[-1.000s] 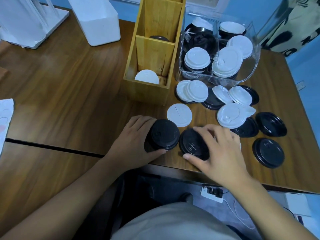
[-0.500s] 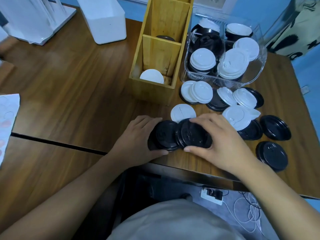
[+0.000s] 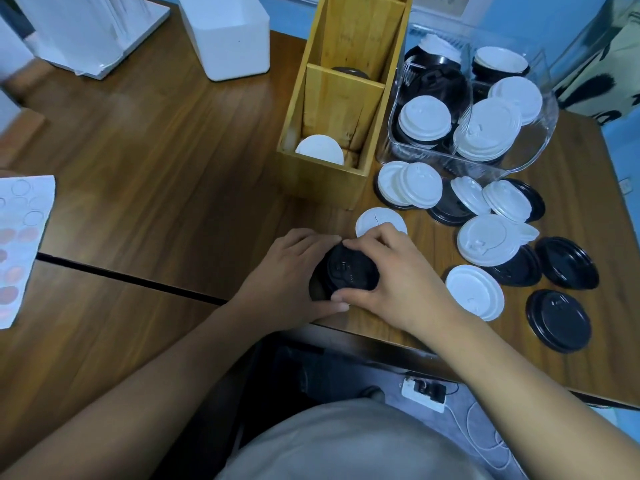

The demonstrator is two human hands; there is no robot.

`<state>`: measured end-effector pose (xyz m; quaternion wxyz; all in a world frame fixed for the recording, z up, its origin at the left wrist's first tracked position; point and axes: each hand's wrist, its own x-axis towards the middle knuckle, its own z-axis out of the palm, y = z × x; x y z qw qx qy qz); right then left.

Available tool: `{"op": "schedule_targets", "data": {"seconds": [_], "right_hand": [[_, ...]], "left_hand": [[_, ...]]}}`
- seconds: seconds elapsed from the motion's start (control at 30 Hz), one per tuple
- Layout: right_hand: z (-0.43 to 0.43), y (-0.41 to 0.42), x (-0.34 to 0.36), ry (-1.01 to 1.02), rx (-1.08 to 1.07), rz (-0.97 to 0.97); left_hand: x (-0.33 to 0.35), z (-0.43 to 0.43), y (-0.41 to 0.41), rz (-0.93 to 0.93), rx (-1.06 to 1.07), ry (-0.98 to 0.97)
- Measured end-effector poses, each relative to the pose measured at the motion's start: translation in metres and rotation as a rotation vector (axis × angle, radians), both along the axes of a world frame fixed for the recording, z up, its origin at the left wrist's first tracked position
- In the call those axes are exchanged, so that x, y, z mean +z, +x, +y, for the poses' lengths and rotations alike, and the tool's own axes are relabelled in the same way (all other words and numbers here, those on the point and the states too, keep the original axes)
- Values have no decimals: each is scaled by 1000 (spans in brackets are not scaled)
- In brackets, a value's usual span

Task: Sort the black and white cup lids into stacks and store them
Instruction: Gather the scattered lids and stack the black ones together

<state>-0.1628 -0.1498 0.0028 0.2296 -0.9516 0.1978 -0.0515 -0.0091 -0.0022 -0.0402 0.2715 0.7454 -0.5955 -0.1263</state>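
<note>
A stack of black lids (image 3: pixel 348 271) stands near the table's front edge. My left hand (image 3: pixel 287 275) wraps its left side. My right hand (image 3: pixel 398 278) holds the top black lid down on that stack from the right. Loose white lids (image 3: pixel 475 292) and black lids (image 3: pixel 558 320) lie scattered to the right. The wooden two-slot holder (image 3: pixel 325 181) behind the stack has white lids (image 3: pixel 320 149) in its near slot and a dark lid in its far slot. A clear bin (image 3: pixel 533 147) at the back right holds mixed black and white lids.
A white box (image 3: pixel 225 32) and a white rack (image 3: pixel 86 32) stand at the back left. A sheet with round stickers (image 3: pixel 17 244) lies at the left edge. A dark seam (image 3: pixel 131 278) divides two tabletops. A power strip (image 3: pixel 424 393) lies on the floor below.
My right hand carried a black lid left and set it on top of the stack held by my left hand. A white lid that the hand covered now shows.
</note>
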Motion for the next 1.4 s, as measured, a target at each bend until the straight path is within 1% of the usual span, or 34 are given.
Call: {"op": "schedule_targets", "data": {"seconds": [0.2, 0.3, 0.33, 0.43, 0.5, 0.53, 0.57, 0.63, 0.7, 0.73, 0.83, 0.93, 1.0, 1.13, 1.17, 1.2, 1.23, 1.27, 1.33, 1.4], "right_hand": [[-3, 2, 0, 29, -16, 19], [-2, -1, 4, -23, 3, 66], [0, -6, 5, -41, 15, 53], [0, -42, 5, -63, -15, -114], [-6, -78, 6, -135, -113, -217], [-10, -96, 7, -174, -163, -237], [-16, -113, 7, -208, -204, -229], [-27, -138, 3, -253, -248, -151], [-37, -155, -7, -251, -255, -68], [-41, -161, -12, -247, -248, -56], [-48, -172, -18, -219, -217, -131], [-50, -182, -12, -197, -219, -203], [-50, -189, -6, -120, -274, -233], [-54, -189, 8, 346, -495, -297], [-57, -186, 8, 427, -525, -282], [-61, -184, 7, 450, -539, -251], [-64, -181, 5, 429, -542, -219], [-67, -177, 3, 361, -541, -185], [-68, -170, -2, 169, -529, -112], [-67, -164, -2, 30, -510, -76]], "left_hand": [[-3, 0, 0, -10, 6, -19], [-2, -2, -1, -10, 16, -31], [-2, -2, -2, -15, 17, -35], [-2, -2, -6, -48, 15, -35], [-1, -3, -12, -70, -4, -9], [-1, -4, -16, -73, -17, 4], [-1, -6, -21, -72, -30, 13], [1, -13, -31, -69, -55, 21], [4, -21, -41, -72, -74, 16], [5, -26, -45, -71, -80, 16], [10, -38, -53, -60, -95, 44], [12, -48, -61, -67, -112, 33], [12, -55, -67, -61, -120, 35], [11, -63, -75, -28, -120, 34], [12, -63, -75, -14, -118, 28], [12, -62, -74, 4, -117, 21], [12, -61, -74, 27, -117, 14], [13, -60, -73, 53, -117, 6], [13, -56, -70, 97, -113, -6], [13, -55, -68, 131, -108, -11]]}}
